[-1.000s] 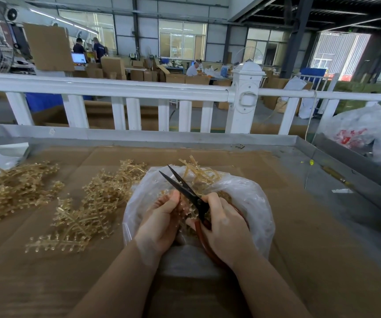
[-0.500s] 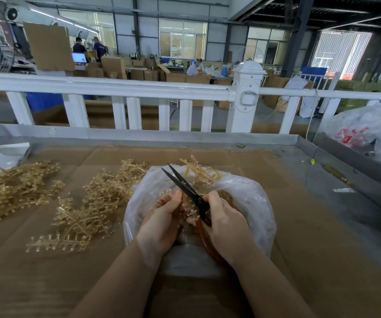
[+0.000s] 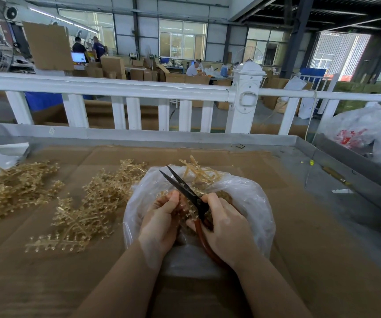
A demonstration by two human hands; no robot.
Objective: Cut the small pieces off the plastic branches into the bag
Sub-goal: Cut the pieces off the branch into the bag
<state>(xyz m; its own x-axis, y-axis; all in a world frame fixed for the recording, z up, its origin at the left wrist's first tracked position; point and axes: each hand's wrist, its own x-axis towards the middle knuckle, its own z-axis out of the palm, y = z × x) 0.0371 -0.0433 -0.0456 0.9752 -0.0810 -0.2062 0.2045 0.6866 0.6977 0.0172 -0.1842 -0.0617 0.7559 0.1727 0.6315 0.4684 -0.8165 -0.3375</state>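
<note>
- Your left hand [image 3: 162, 222] sits at the lower centre of the frame, over the mouth of the bag [image 3: 251, 203]. Its fingers and thumb are curled round a small gold branch [image 3: 185, 206], pinching it.
- Your right hand [image 3: 227, 228] is just right of the left one. It grips the red-brown handles of the scissors [image 3: 186, 188].
- The dark scissor blades point toward the upper left of the frame and stand slightly apart at the tips. They cross just above the held branch.
- The bag is clear plastic, open at the top, and rests on the cardboard-covered bench [image 3: 311, 226] at the centre of the frame. Both hands are above it.
- Gold pieces show inside the bag, behind the hands; a bundle of bare strips [image 3: 198, 171] rests at its far rim.
- A pile of uncut branches [image 3: 93, 203] lies on the bench left of the bag, touching its left side.
- A second pile [image 3: 13, 189] lies at the far left of the frame, apart from the first.
- A white railing [image 3: 116, 88] crosses the frame beyond the bench.
</note>
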